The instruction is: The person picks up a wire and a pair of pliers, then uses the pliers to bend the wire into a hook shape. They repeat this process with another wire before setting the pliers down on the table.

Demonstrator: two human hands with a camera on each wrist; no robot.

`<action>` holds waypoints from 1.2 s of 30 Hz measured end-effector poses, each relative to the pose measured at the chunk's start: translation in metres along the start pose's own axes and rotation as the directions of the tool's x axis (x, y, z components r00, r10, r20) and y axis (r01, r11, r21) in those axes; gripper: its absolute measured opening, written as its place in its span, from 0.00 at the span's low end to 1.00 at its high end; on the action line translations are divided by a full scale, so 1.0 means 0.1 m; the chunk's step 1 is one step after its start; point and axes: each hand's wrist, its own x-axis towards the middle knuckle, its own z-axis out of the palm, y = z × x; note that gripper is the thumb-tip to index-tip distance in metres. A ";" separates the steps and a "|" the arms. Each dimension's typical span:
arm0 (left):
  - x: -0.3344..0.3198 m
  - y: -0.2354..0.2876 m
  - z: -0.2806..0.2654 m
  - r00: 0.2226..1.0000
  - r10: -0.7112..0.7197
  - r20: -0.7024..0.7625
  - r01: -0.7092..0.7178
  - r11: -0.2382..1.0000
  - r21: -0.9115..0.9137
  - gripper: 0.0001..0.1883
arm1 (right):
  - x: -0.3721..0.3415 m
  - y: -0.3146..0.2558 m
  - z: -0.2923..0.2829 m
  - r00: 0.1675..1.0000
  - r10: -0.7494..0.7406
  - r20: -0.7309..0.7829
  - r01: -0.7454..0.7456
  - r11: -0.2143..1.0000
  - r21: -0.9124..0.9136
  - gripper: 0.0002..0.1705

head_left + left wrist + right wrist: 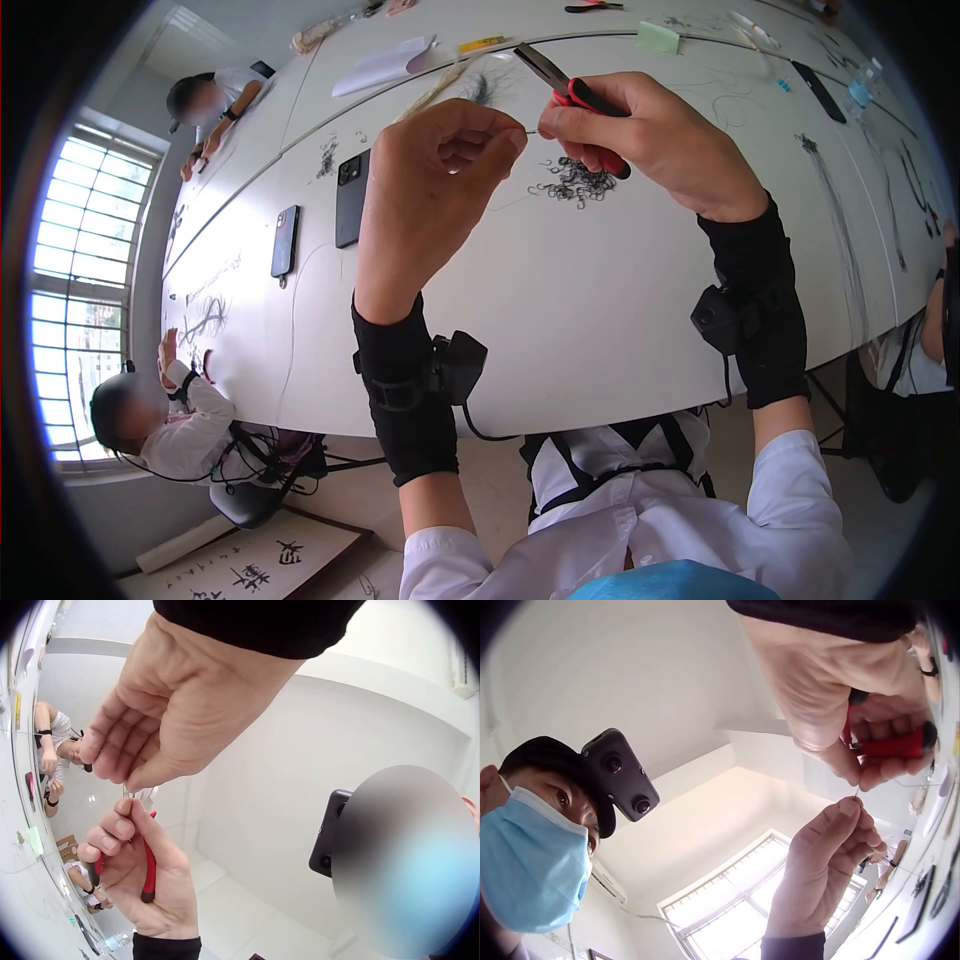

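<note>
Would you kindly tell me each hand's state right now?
Left hand: closed, pinching a thin piece.
Right hand: closed, holding pliers, seemingly pinching that piece too.

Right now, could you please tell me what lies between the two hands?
In the head view, a small thin piece bridges the gap between left hand and right hand.

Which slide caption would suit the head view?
Right hand, holding pliers, and left hand pinch a thin piece above a white table.
</note>
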 end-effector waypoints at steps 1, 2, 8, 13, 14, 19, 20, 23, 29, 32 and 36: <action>0.00 0.00 0.00 1.000 0.006 -0.001 -0.006 1.000 0.006 0.09 | -0.01 -0.02 0.01 1.000 0.001 -0.007 -0.001 1.000 0.003 0.18; 0.00 0.00 0.00 1.000 0.006 0.002 -0.006 1.000 -0.002 0.09 | -0.01 -0.03 0.01 1.000 0.003 -0.015 -0.003 1.000 0.007 0.18; 0.00 0.01 -0.01 0.998 0.007 0.055 -0.009 0.999 0.037 0.10 | 0.01 -0.01 0.03 0.999 0.030 0.032 -0.031 0.999 0.021 0.17; 0.01 0.00 -0.02 1.000 0.016 0.024 -0.016 1.000 -0.011 0.10 | 0.01 -0.03 0.02 0.998 0.034 0.052 -0.037 0.998 0.042 0.16; 0.02 -0.01 -0.02 1.000 0.020 0.003 -0.020 0.999 -0.031 0.09 | 0.01 -0.03 0.03 0.998 0.034 0.044 -0.036 0.998 0.049 0.17; 0.00 -0.04 0.02 0.988 0.154 -0.021 -0.154 0.988 0.011 0.08 | 0.01 -0.02 0.02 0.997 0.046 0.058 -0.048 0.998 0.036 0.15; 0.00 -0.02 0.02 0.991 0.137 0.004 -0.137 0.990 0.036 0.08 | 0.02 -0.01 0.01 0.997 0.046 0.065 -0.048 0.998 0.035 0.14; -0.01 0.04 0.01 0.995 0.082 0.054 -0.087 0.991 0.102 0.08 | 0.02 -0.01 0.01 0.996 0.050 0.067 -0.051 0.999 0.018 0.14; 0.01 -0.04 0.01 0.995 0.095 -0.032 -0.095 0.995 0.024 0.06 | 0.00 -0.03 -0.02 1.000 0.016 0.025 -0.016 1.000 -0.003 0.18; 0.01 -0.03 0.01 0.996 0.079 -0.040 -0.078 0.997 0.023 0.07 | 0.00 -0.04 -0.05 0.999 0.025 0.042 -0.025 1.000 0.002 0.18; 0.01 -0.04 0.00 0.997 0.068 -0.035 -0.068 0.998 0.021 0.08 | 0.01 -0.02 -0.07 0.999 0.004 0.052 -0.004 1.000 -0.003 0.18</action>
